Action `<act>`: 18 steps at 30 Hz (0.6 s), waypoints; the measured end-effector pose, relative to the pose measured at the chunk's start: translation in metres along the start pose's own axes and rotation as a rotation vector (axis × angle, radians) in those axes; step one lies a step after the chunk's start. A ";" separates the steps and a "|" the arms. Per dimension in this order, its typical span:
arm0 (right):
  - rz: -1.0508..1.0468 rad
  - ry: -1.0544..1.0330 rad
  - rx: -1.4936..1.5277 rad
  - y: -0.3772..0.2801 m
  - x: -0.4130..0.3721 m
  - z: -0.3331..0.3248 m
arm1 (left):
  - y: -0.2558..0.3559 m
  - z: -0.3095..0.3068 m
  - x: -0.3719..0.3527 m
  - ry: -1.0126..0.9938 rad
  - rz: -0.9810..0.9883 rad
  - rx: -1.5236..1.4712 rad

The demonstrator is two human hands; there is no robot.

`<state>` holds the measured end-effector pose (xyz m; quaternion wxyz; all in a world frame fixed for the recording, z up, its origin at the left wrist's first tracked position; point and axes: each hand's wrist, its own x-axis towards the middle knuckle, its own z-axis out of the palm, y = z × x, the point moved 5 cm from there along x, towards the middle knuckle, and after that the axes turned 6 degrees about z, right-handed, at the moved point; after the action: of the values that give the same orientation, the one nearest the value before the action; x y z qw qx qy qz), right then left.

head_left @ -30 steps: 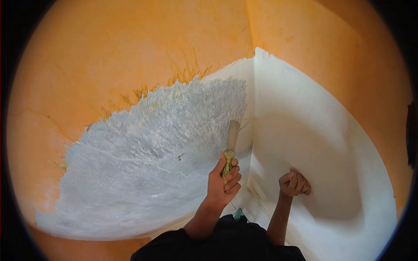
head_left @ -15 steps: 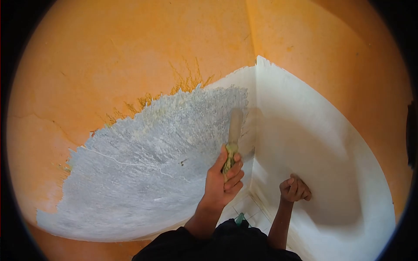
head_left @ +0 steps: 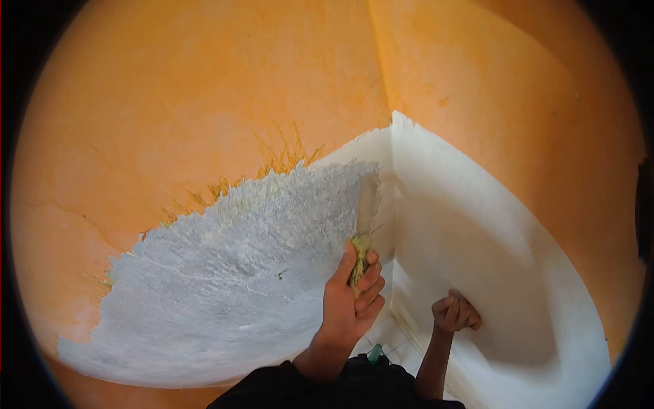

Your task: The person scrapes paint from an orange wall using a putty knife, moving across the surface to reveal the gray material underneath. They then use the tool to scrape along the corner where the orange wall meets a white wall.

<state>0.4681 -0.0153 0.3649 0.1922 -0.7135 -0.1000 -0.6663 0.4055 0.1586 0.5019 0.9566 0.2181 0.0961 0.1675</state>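
Observation:
My left hand [head_left: 346, 300] is wrapped round the speckled, yellow-green handle [head_left: 359, 266] of a scraper, thumb along its left side. The long, flat blade [head_left: 366, 204] points up and overlaps the right border of a rough grey patch [head_left: 225, 273] on the left wall, close to the room corner. Lower and to the right, my right hand [head_left: 456, 311] is closed in a fist at the smooth white part [head_left: 490, 238] of the right wall. Nothing sticks out from its curled fingers.
Orange paint [head_left: 204, 82] covers both walls above the grey and white areas. Thin ragged streaks [head_left: 283, 153] run along the patch's upper edge. Light floor tiles [head_left: 402, 347] show below the corner, with a small green thing [head_left: 375, 352] near my dark clothing.
The view has tilted up, so walls and patch sit lower in the picture. Against the wall, the scraper blade has moved slightly upward. Both hands keep their grip shape.

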 end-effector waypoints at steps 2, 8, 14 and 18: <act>0.018 0.003 -0.005 0.000 0.001 0.002 | -0.010 0.014 0.010 0.021 -0.011 0.010; -0.006 -0.005 -0.024 0.001 0.007 0.003 | -0.008 0.008 0.010 -0.205 -0.050 -0.231; -0.002 -0.011 0.002 0.001 0.001 -0.001 | 0.001 -0.005 0.002 -0.236 -0.033 -0.293; 0.017 0.000 -0.011 -0.003 0.004 0.000 | 0.009 0.024 0.030 -0.285 0.009 -0.177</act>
<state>0.4675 -0.0133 0.3694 0.1937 -0.7153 -0.0904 -0.6653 0.4375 0.1677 0.5242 0.9753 0.1551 -0.0569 0.1467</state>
